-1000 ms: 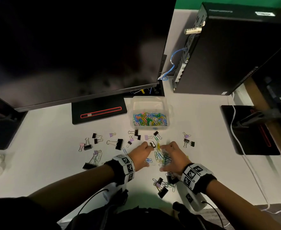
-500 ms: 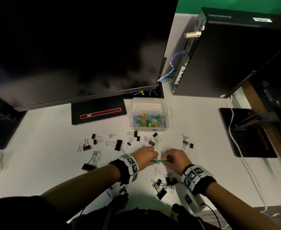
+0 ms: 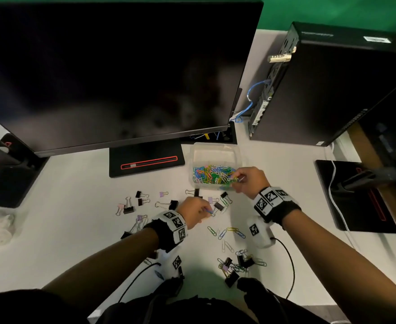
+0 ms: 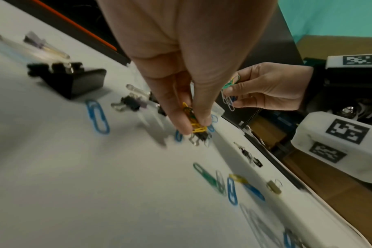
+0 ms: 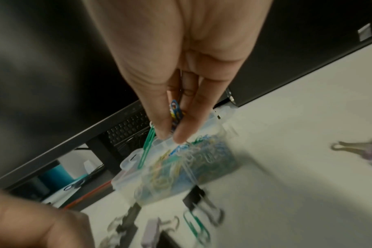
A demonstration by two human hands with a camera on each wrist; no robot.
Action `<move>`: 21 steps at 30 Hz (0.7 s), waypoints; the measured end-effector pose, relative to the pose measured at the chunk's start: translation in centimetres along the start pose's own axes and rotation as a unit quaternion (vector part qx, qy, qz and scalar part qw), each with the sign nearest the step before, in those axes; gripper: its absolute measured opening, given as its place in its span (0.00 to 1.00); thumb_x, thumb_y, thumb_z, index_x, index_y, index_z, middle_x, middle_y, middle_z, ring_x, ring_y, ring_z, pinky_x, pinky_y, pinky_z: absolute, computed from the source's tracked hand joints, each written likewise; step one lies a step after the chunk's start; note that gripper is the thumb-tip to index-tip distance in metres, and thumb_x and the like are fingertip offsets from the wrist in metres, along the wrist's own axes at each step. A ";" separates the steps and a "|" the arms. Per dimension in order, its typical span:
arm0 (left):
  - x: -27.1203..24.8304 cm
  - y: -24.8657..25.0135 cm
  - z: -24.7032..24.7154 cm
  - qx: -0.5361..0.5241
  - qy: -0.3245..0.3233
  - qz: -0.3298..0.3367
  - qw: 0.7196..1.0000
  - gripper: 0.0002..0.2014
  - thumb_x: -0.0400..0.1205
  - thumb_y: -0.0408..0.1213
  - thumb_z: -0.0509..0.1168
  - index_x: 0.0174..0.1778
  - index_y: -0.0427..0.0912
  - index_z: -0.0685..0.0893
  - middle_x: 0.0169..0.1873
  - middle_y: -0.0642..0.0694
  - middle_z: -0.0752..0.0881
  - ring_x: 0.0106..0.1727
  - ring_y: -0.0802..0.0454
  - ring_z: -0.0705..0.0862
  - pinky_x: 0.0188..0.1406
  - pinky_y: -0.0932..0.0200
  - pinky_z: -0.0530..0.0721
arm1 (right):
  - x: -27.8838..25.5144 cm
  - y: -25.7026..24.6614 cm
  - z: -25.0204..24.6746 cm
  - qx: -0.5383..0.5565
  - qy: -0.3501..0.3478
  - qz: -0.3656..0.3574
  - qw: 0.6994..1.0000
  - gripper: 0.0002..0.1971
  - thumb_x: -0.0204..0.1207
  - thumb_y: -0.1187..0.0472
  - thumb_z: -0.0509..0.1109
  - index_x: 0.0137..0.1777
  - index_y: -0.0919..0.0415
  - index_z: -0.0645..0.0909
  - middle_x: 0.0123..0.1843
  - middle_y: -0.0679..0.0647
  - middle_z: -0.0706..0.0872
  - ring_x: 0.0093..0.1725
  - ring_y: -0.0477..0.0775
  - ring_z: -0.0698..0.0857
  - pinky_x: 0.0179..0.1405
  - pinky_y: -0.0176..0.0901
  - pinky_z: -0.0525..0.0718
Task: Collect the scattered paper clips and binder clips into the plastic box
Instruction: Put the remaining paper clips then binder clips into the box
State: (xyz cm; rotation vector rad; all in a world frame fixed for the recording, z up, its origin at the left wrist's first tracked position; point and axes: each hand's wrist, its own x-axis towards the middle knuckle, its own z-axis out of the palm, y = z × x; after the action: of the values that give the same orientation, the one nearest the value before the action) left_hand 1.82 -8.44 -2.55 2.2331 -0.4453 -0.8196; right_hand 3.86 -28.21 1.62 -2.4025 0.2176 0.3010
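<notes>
The right hand [image 3: 247,181] pinches a bunch of paper clips [image 5: 148,146] that hang long-axis down, seemingly just over the plastic box [image 3: 215,160] rim at its 4 o'clock, while the farther left hand [image 3: 193,212] pinches yellow clips [image 4: 196,125].

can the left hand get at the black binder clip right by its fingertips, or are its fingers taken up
Probably not yet. The left hand already pinches paper clips, so its fingers are busy, though the binder clip lies uncovered on the desk beside them.

Right hand [image 3: 247,181] carried pinched paper clips [image 3: 232,180] from desk to plastic box [image 3: 215,152].
</notes>
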 end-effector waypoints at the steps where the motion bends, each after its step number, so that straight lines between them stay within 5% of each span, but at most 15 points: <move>1: 0.2 0.2 -0.6 -0.009 0.013 0.000 1.000 0.10 0.82 0.30 0.63 0.54 0.31 0.85 0.53 0.35 0.87 0.28 0.66 0.76 0.23 0.81 0.75 | 0.6 -0.4 -0.1 0.002 0.015 0.003 1.000 0.07 0.68 0.67 0.75 0.46 0.62 0.86 0.38 0.54 0.84 0.36 0.52 0.83 0.40 0.35 0.80; 4: 1.0 0.9 -2.7 -0.014 0.058 0.005 0.998 0.09 0.82 0.31 0.63 0.54 0.34 0.86 0.52 0.37 0.86 0.32 0.62 0.78 0.25 0.79 0.77 | 2.1 -0.7 0.1 0.027 0.037 0.023 0.999 0.08 0.68 0.65 0.75 0.47 0.59 0.86 0.42 0.58 0.87 0.44 0.60 0.87 0.49 0.47 0.85; 7: 2.1 2.0 -4.7 0.004 0.102 0.003 0.995 0.12 0.82 0.34 0.62 0.58 0.36 0.85 0.57 0.39 0.86 0.44 0.51 0.82 0.42 0.68 0.78 | 2.3 -0.3 0.4 0.037 0.034 0.029 0.998 0.11 0.72 0.70 0.69 0.52 0.59 0.86 0.50 0.60 0.88 0.47 0.58 0.86 0.55 0.51 0.85; 13: 4.1 2.6 -6.0 0.020 0.139 -0.027 0.990 0.14 0.84 0.30 0.57 0.62 0.37 0.84 0.62 0.36 0.84 0.50 0.48 0.82 0.49 0.62 0.76 | 0.2 1.2 0.2 0.031 0.033 -0.007 0.999 0.16 0.74 0.74 0.63 0.54 0.59 0.85 0.51 0.57 0.89 0.46 0.52 0.84 0.54 0.44 0.84; 18: 4.0 2.6 -4.8 0.073 0.099 -0.013 0.992 0.22 0.84 0.25 0.51 0.75 0.39 0.71 0.75 0.38 0.71 0.74 0.41 0.72 0.75 0.58 0.67 | -2.4 3.1 0.8 -0.037 -0.043 -0.016 0.998 0.11 0.74 0.72 0.64 0.45 0.60 0.88 0.46 0.56 0.90 0.38 0.48 0.80 0.46 0.36 0.79; 21: 3.7 2.6 -3.8 0.116 0.097 0.017 0.988 0.26 0.82 0.21 0.51 0.76 0.41 0.70 0.77 0.38 0.67 0.76 0.41 0.68 0.78 0.55 0.64 | -3.2 4.1 2.1 -0.072 -0.098 -0.017 0.992 0.16 0.73 0.72 0.62 0.51 0.59 0.88 0.54 0.57 0.88 0.45 0.51 0.82 0.51 0.33 0.76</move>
State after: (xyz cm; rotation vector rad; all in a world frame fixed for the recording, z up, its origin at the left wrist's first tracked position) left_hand 6.86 -10.29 -0.13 2.4842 -0.5060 -0.5483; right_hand -0.53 -29.63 -1.59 -2.4942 0.0673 0.5512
